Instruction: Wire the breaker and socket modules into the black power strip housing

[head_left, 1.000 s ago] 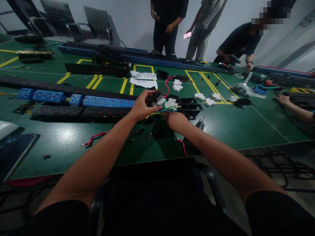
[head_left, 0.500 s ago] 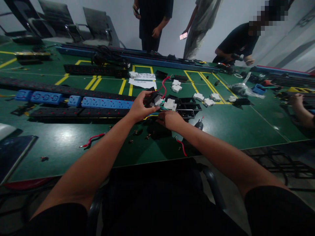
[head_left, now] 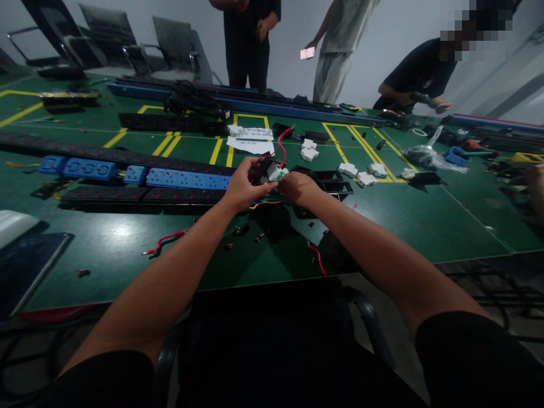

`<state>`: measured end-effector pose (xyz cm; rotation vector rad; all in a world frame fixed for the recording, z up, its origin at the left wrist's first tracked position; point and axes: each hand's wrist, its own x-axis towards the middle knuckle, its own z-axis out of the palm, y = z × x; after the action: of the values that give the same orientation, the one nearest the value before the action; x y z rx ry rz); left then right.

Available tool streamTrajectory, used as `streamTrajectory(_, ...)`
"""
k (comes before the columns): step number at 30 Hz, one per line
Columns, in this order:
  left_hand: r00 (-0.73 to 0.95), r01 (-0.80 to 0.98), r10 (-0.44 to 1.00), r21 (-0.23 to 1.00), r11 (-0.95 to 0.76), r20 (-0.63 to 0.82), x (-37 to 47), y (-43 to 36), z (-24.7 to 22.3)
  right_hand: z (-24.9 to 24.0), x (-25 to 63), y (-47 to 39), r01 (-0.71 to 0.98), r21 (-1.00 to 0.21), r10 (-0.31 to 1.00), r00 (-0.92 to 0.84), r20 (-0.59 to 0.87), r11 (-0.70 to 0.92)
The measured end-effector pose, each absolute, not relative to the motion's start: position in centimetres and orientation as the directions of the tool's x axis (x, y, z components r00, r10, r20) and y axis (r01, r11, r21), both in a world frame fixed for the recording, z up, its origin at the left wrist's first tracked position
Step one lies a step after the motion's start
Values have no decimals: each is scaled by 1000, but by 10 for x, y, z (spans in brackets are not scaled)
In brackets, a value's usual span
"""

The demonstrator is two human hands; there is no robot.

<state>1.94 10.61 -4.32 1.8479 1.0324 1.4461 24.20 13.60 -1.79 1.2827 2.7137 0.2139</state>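
Note:
My left hand (head_left: pixel 243 186) is closed around a small black housing with a white block (head_left: pixel 274 172) set in it. A red wire (head_left: pixel 283 144) curves up from this part. My right hand (head_left: pixel 300 188) has its fingers pinched at the right side of the white block, by its green spot; what lies between the fingertips is hidden. Yellow and blue wires (head_left: pixel 266 202) run below the hands. Left of my left hand lies a strip of blue sockets (head_left: pixel 187 179) between black socket strips (head_left: pixel 102 195). Black open frames (head_left: pixel 335 187) lie just beyond my right hand.
Several white blocks (head_left: pixel 366 179) lie to the right. Near the front edge are red wires (head_left: pixel 164 241) (head_left: pixel 317 259) and small brass screws (head_left: pixel 257 238). Paper labels (head_left: pixel 250 139) lie ahead. Long blue rails (head_left: pixel 255 102) cross the back, where people stand. A clear plastic bag (head_left: pixel 433 154) lies right.
My right hand has risen from the wires below to the white block's right side. My left hand keeps its hold. The view has shifted slightly.

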Motion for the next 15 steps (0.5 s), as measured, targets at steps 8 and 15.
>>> streamTrajectory(8, 131, 206, 853, 828, -522, 505, 18, 106, -43, -19, 235, 146, 717, 213, 743, -665, -77, 663)
streamTrajectory(15, 140, 234, 858, 826, -513, 494, 18, 107, -44, -17, 237, 149, 650, 253, 688, -719, -103, 717)
